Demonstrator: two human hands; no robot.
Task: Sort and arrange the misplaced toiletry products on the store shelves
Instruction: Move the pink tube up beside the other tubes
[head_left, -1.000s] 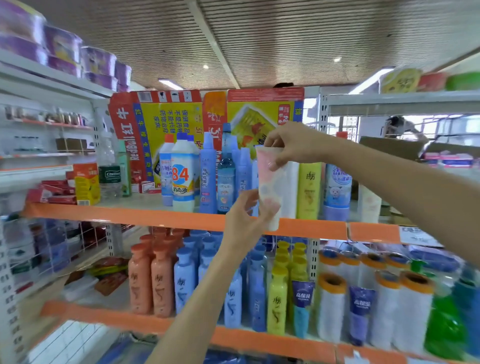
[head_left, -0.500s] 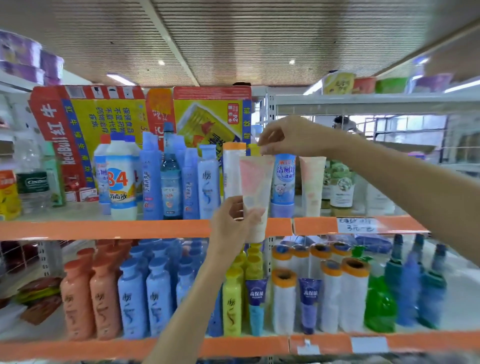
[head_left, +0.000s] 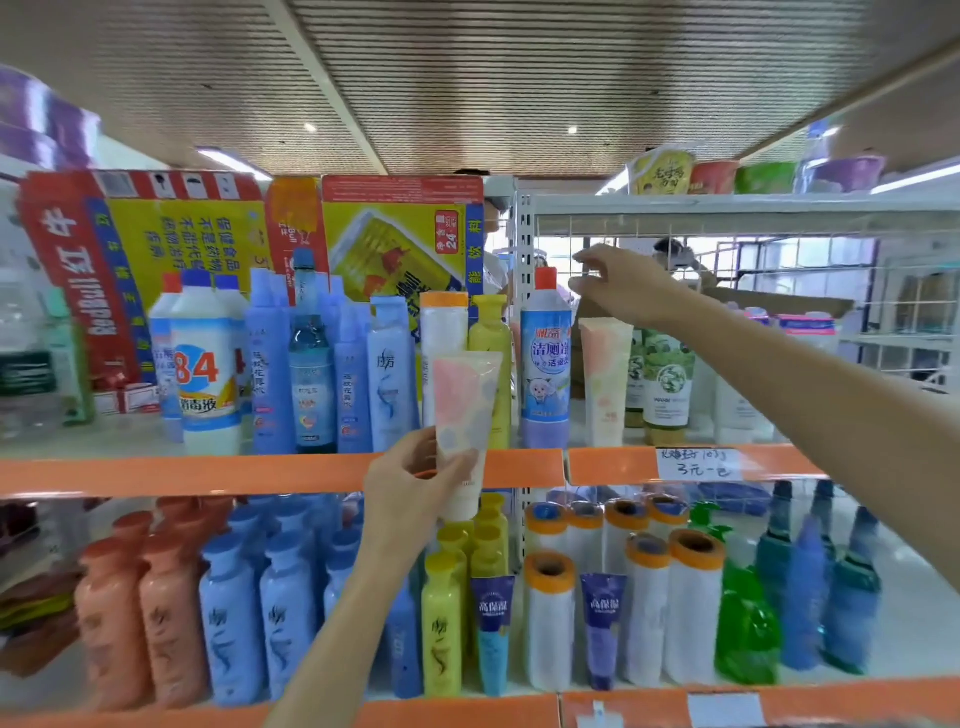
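At upper shelf front, left hand pinched pastel tube by cap end, upright. Right hand, fingers loosely spread, empty, hovered above matching tube. We judged: mid-relocation; next, stand tube beside twin.

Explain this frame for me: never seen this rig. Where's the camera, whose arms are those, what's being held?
There is no robot: a person wears one wide-angle head camera looking at store shelves. The left hand grips a pastel tube, cap down, in front of the orange shelf edge. The right hand is empty, fingers spread above a matching tube that stands on the upper shelf beside a blue toilet-cleaner bottle. Shampoo bottles and wrapped rolls fill the lower shelf.
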